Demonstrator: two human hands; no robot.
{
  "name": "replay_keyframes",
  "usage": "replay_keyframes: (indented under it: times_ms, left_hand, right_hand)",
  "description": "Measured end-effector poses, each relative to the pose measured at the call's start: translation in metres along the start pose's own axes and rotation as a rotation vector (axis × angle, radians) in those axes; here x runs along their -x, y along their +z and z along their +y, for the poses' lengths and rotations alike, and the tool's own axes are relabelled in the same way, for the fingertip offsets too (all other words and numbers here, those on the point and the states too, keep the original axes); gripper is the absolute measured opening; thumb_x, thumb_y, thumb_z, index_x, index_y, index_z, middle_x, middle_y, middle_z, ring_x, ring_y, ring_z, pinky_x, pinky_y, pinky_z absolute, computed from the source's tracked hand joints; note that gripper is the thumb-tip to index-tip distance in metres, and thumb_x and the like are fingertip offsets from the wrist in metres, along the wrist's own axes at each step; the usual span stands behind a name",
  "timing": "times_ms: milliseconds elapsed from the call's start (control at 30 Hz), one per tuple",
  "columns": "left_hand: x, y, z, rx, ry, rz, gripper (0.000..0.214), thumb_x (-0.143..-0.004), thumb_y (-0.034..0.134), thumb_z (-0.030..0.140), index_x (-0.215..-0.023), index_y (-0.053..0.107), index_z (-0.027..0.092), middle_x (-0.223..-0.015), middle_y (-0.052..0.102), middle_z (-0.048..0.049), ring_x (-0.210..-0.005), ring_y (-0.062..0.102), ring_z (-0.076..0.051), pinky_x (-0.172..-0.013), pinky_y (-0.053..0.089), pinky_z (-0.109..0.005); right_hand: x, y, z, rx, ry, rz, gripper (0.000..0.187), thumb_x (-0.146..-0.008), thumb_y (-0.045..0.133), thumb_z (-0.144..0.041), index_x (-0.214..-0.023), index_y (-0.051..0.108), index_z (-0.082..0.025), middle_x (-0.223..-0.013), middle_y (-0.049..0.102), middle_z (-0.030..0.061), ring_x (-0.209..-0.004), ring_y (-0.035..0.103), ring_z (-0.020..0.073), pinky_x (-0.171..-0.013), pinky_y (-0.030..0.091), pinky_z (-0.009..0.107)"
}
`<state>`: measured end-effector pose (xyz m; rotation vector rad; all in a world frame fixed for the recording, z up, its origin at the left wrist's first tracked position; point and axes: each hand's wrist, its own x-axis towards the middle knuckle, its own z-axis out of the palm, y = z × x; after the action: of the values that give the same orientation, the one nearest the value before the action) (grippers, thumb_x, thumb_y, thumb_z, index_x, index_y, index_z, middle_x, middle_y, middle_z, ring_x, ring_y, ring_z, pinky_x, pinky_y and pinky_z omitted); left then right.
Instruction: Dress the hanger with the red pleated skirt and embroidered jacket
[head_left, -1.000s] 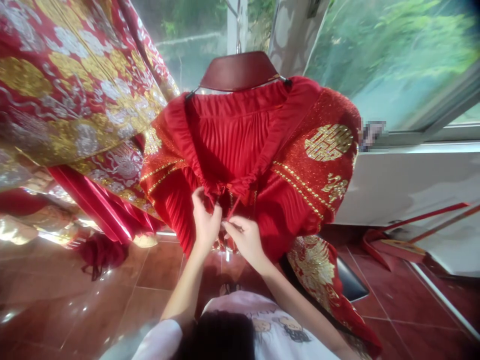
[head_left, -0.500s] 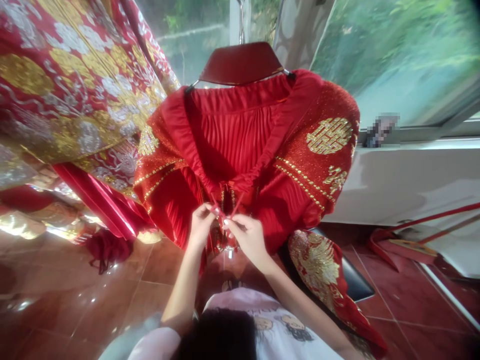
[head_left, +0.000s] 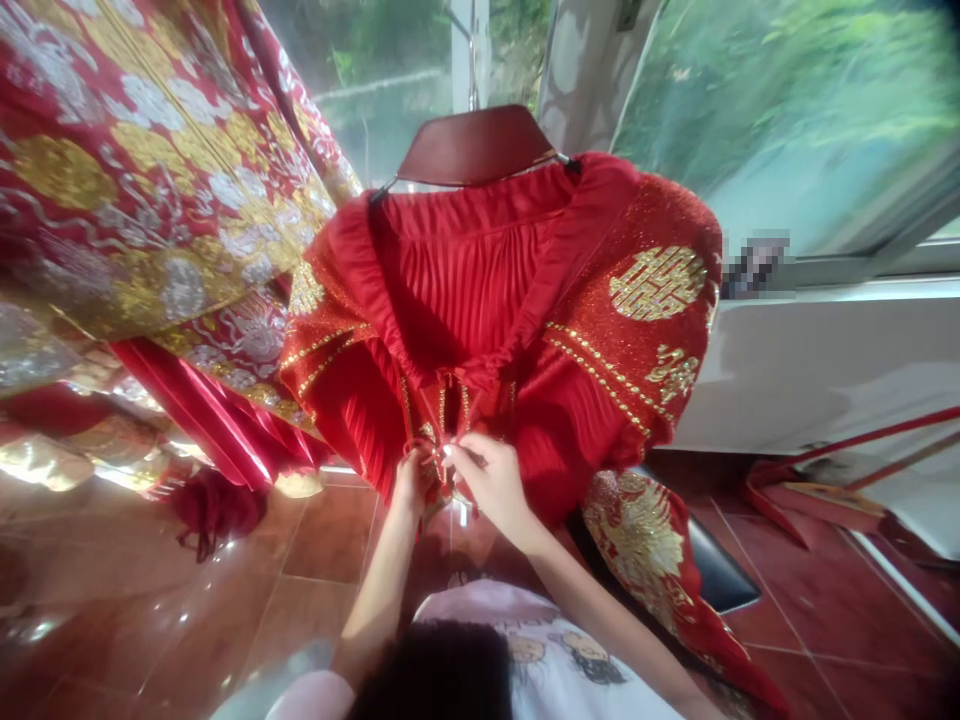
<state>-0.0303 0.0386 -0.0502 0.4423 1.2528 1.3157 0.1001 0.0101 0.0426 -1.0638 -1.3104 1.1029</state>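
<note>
A red pleated skirt (head_left: 465,285) with a gathered waistband and gold beaded trim hangs from a hanger (head_left: 476,145) with a broad dark-red top. Thin red drawstrings (head_left: 435,420) run down from the front of the waistband. Both hands are on them, below the waistband. My left hand (head_left: 412,480) is closed on the drawstring, with a loop showing above its fingers. My right hand (head_left: 487,475) pinches the drawstring between thumb and fingers, right beside the left. The exact crossing of the strings between the fingertips is too small to make out.
Red garments with gold and silver embroidery (head_left: 150,200) hang close on the left. Behind are windows (head_left: 750,130). At right stand a red dustpan (head_left: 780,495) and a black padded seat (head_left: 720,565), partly covered by an embroidered red piece (head_left: 645,540). The floor is red tile (head_left: 315,540).
My left hand has moved slightly down and right, its fingers lower on the drawstring, and a loop now shows above it. My right hand keeps its pinch. The view has shifted slightly.
</note>
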Motion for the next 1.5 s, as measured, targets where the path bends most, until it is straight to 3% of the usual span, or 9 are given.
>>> replay_keyframes:
  times_ms: [100,233,333,467,733,867,1133,1267,1500]
  left_hand:
    - [0.015,0.002,0.013,-0.092,0.123,0.078,0.031,-0.076,0.065,0.040,-0.097,0.061,0.017,-0.097,0.066,-0.0066,-0.091,0.064,-0.021,-0.078,0.049,-0.030]
    - [0.041,0.020,0.042,-0.400,0.677,0.027,0.037,-0.091,0.054,0.044,-0.122,0.056,0.024,-0.139,0.051,-0.0062,-0.133,0.044,-0.021,-0.109,0.035,-0.032]
    - [0.048,0.031,0.057,-0.596,0.754,-0.245,0.037,-0.097,0.041,0.048,-0.090,0.063,0.019,-0.093,0.066,-0.0053,-0.090,0.062,-0.019,-0.079,0.048,-0.030]
    - [0.043,0.028,0.074,-0.730,0.726,-0.349,0.045,-0.090,0.058,0.050,-0.057,0.051,0.020,-0.050,0.045,0.0016,-0.047,0.039,-0.012,-0.047,0.028,-0.028]
    - [0.065,-0.005,0.188,-0.681,1.289,0.089,0.026,-0.076,0.077,0.034,-0.059,0.064,0.019,-0.047,0.048,0.0061,-0.043,0.037,-0.007,-0.043,0.023,-0.024]
    - [0.051,-0.016,0.222,-0.709,1.438,0.369,0.031,-0.081,0.070,0.039,-0.060,0.062,0.016,-0.049,0.047,0.0052,-0.048,0.038,-0.008,-0.048,0.027,-0.024]
    - [0.023,0.034,0.178,-1.184,1.623,0.697,0.030,-0.089,0.058,0.040,-0.099,0.068,0.014,-0.098,0.068,-0.0148,-0.088,0.058,-0.026,-0.075,0.037,-0.038]
    - [0.016,0.074,0.143,-1.384,1.705,0.432,0.044,-0.086,0.061,0.053,-0.107,0.066,0.015,-0.104,0.069,-0.0147,-0.089,0.060,-0.027,-0.076,0.039,-0.038]
    - [0.010,0.098,0.136,-1.287,1.301,0.081,0.019,-0.096,0.044,0.019,-0.094,0.063,0.015,-0.090,0.069,-0.0106,-0.077,0.064,-0.021,-0.070,0.045,-0.031]
  right_hand:
    - [-0.001,0.000,0.000,-0.003,0.012,-0.021,0.022,-0.083,0.057,-0.030,-0.066,0.061,-0.017,-0.061,0.066,0.0021,-0.055,0.064,0.0128,-0.056,0.049,0.020]
    - [-0.004,-0.001,0.002,0.036,-0.005,-0.039,0.021,-0.084,0.055,-0.032,-0.069,0.058,-0.018,-0.059,0.063,0.0011,-0.054,0.060,0.0129,-0.053,0.046,0.021]
    - [-0.009,-0.004,0.003,0.134,-0.069,-0.054,0.020,-0.085,0.053,-0.032,-0.072,0.058,-0.018,-0.059,0.061,0.0005,-0.052,0.058,0.0131,-0.053,0.044,0.023]
    - [-0.015,-0.019,-0.010,0.314,-0.127,-0.126,0.022,-0.088,0.051,-0.028,-0.070,0.061,-0.019,-0.061,0.065,0.0018,-0.052,0.060,0.0154,-0.051,0.045,0.026]
    - [-0.023,-0.110,-0.088,0.806,-0.727,0.118,0.020,-0.089,0.058,-0.020,-0.091,0.077,-0.021,-0.092,0.077,0.0048,-0.078,0.074,0.0185,-0.078,0.058,0.028]
    - [-0.054,-0.141,-0.080,0.926,-0.681,0.295,0.021,-0.089,0.055,-0.023,-0.084,0.074,-0.019,-0.081,0.076,0.0046,-0.068,0.070,0.0183,-0.068,0.054,0.029]
    - [-0.077,-0.089,-0.059,1.231,-0.648,0.440,0.022,-0.090,0.049,-0.017,-0.094,0.070,-0.014,-0.093,0.071,0.0112,-0.084,0.060,0.0238,-0.073,0.046,0.034]
    - [-0.088,-0.052,-0.065,1.257,-0.713,0.388,0.027,-0.094,0.045,-0.020,-0.111,0.065,-0.012,-0.105,0.066,0.0141,-0.089,0.055,0.0246,-0.078,0.045,0.037]
    - [-0.112,-0.048,-0.067,1.380,-0.605,0.218,0.029,-0.093,0.040,-0.006,-0.101,0.067,-0.012,-0.111,0.062,0.0156,-0.101,0.054,0.0268,-0.084,0.047,0.037]
